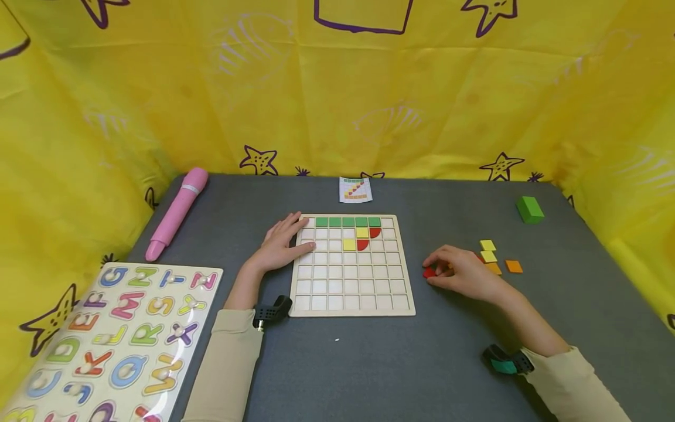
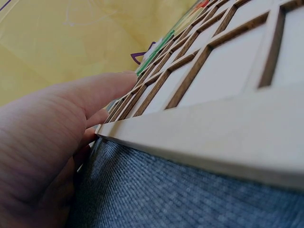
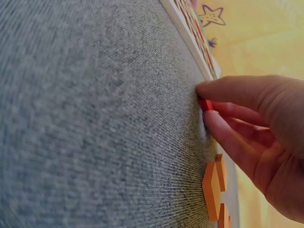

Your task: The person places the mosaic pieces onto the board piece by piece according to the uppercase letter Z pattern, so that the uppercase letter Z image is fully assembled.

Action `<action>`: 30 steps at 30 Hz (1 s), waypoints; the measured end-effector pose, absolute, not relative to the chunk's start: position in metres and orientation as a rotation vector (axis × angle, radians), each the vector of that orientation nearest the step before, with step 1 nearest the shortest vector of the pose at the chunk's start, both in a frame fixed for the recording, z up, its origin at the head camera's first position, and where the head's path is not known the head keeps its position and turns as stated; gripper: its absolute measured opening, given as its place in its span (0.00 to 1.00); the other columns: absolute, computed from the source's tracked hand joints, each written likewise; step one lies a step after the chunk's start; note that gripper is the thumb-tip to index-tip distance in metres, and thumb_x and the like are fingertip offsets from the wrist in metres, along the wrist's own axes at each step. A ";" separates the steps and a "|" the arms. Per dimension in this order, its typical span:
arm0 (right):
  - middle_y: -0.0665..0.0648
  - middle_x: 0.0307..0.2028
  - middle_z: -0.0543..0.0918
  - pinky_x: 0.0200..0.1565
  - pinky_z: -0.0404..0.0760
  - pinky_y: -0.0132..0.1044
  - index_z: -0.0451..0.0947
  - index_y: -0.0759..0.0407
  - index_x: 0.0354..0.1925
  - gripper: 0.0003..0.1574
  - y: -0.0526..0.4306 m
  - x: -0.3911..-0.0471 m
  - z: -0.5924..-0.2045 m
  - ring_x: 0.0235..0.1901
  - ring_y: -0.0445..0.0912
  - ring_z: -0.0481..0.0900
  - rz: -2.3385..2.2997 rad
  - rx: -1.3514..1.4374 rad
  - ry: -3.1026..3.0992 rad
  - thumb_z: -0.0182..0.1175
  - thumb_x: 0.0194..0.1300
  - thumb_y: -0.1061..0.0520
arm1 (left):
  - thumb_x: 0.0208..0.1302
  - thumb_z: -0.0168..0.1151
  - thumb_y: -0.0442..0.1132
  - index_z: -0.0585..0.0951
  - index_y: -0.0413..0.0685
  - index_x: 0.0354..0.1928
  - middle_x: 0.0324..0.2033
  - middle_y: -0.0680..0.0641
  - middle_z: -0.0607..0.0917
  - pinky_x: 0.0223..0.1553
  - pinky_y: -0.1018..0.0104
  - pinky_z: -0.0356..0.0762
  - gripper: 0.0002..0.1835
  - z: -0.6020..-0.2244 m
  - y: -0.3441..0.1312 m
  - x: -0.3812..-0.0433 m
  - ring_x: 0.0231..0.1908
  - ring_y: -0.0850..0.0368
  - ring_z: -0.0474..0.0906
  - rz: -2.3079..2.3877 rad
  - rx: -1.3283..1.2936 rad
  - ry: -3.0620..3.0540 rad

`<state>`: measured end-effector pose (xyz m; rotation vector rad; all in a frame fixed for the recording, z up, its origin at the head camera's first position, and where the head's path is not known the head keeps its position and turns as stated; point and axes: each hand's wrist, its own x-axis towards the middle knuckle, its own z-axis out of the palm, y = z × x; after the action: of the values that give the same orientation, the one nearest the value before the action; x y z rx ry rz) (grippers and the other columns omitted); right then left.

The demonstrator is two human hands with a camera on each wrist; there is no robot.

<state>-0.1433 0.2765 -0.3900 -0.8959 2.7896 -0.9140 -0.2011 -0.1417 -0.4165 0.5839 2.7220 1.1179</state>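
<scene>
So the right hand (image 1: 459, 271) is pinching a small red piece (image 1: 429, 272) right of the middle of the head view, just beside the board's right edge. That grip is narrow, with the thumb and fingertips closing on the piece, probably because it's so small and thin. I can't tell if it's touching the desk (image 1: 369, 363) or just off it.

The gridded board (image 1: 350, 272) is sitting mid-frame, with green tiles (image 1: 348, 222) filling most of its top row and yellow and red pieces stepping down leftward below. The left hand (image 1: 282, 243) is resting over the board's left edge, fingers relaxed and gripping nothing, thumb lying on top; my guess is it's steadying the board.

Loose yellow tiles (image 1: 488, 257) and an orange tile (image 1: 514, 266) are lying right of the right hand, I'd say for easy reach. A little card (image 1: 355, 190) is lying above the board, showing a similar pattern, so presumably it's there for looking at.

Further out, a green block (image 1: 529, 210) is sitting upper right, a pink microphone (image 1: 176, 214) is lying upper left, and a letter puzzle (image 1: 215, 281) is filling the lower left.
</scene>
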 end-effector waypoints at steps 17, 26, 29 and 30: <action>0.49 0.33 0.76 0.30 0.76 0.32 0.83 0.55 0.45 0.18 0.278 -0.147 -0.393 0.29 0.40 0.73 -0.898 -0.925 2.792 0.74 0.54 0.59 | 0.67 0.60 0.50 0.59 0.42 0.74 0.75 0.40 0.50 0.70 0.45 0.33 0.39 -0.417 -0.142 -0.201 0.75 0.45 0.38 1.097 0.578 2.728; 0.48 0.32 0.77 0.29 0.74 0.31 0.84 0.51 0.43 0.15 0.276 -0.149 -0.397 0.28 0.38 0.72 -0.969 -0.866 2.807 0.74 0.55 0.56 | 0.67 0.60 0.50 0.59 0.42 0.74 0.75 0.39 0.50 0.71 0.44 0.33 0.39 -0.416 -0.141 -0.201 0.75 0.44 0.38 1.095 0.577 2.731; 0.47 0.31 0.78 0.29 0.73 0.31 0.84 0.51 0.43 0.15 0.270 -0.150 -0.396 0.29 0.40 0.73 -1.015 -0.833 2.809 0.74 0.55 0.54 | 0.67 0.60 0.50 0.59 0.41 0.74 0.75 0.39 0.51 0.70 0.44 0.33 0.39 -0.416 -0.141 -0.201 0.75 0.44 0.38 1.095 0.580 2.732; 0.47 0.31 0.78 0.29 0.74 0.31 0.84 0.51 0.43 0.16 0.267 -0.151 -0.395 0.29 0.40 0.73 -1.038 -0.826 2.801 0.74 0.55 0.54 | 0.67 0.60 0.50 0.59 0.41 0.74 0.75 0.39 0.51 0.70 0.44 0.33 0.39 -0.416 -0.141 -0.201 0.75 0.44 0.38 1.095 0.581 2.732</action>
<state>-0.1505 0.2669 -0.3946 -0.8261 2.8010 -1.0380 -0.2013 -0.1413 -0.4162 0.5809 2.7325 1.0953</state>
